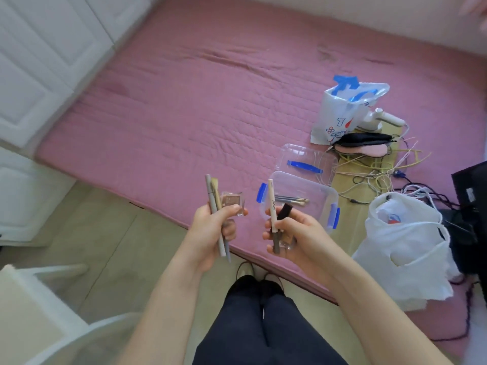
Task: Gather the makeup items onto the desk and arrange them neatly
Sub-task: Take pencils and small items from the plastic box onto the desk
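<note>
Beige floor and dark trousers right below, then both hands are full: left hand [210, 227] is wrapped around a grey pencil [214, 212], a brush [216, 193] and a little clear compact [233, 202], all pointing toward 12 o'clock. Right hand [292, 233] grips a cream stick [272, 206] and a dark tube [283, 212], also upright. Past them on the pink mattress [184, 101] sits a clear tub [303, 191] with more brushes [292, 199] lying sideways at 1 o'clock, closer to the right hand I reckon, bags further back.

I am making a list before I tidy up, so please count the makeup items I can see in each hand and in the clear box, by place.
Left hand: 3 (grey pencil, brush, small clear compact)
Right hand: 2 clearly seen (cream pen, dark tube)
Clear box: about 2 brushes, blurred
Total: about 7
</note>
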The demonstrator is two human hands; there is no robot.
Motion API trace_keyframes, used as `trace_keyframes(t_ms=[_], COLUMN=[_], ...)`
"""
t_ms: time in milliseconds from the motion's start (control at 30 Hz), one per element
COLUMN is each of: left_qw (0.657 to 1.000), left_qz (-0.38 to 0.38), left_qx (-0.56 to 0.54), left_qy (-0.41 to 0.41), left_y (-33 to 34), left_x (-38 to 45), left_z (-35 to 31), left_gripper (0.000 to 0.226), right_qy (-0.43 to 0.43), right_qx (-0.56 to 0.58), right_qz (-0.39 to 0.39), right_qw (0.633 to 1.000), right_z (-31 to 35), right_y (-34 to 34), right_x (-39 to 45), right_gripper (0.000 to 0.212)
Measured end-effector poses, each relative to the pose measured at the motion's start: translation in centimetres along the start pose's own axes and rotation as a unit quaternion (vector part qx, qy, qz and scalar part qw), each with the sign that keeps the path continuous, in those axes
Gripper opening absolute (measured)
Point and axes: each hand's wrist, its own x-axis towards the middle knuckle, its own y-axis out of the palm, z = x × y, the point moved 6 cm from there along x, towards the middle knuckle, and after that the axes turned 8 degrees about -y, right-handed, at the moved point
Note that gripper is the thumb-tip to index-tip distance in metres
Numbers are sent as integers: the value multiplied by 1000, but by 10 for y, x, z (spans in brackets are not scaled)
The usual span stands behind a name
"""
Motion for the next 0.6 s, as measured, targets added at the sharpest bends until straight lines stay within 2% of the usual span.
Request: trace_keyframes(t_ms=[267, 333, 400, 600], left_qw=[991, 986, 977, 938], left_qz=[-58, -93, -136, -246], left_qx=[-119, -136, -163, -241], left_qy=[24, 27, 23, 48], left_y=[-31, -40, -50, -91], left_x=[-76, -93, -110, -151], left_z=[43, 58, 72, 89], left_gripper=[9, 5, 10, 10], right_qy=[31, 46, 62, 99], right_qx=[-116, -129, -148, -187], right_qz=[81, 103, 121, 152], right_qw=[989, 985, 980, 966], right_z=[-5, -12, -22, -59], right_y=[27, 37, 49, 100], right_x=[-33, -39, -43, -50], right_gripper=[19, 21, 21, 20])
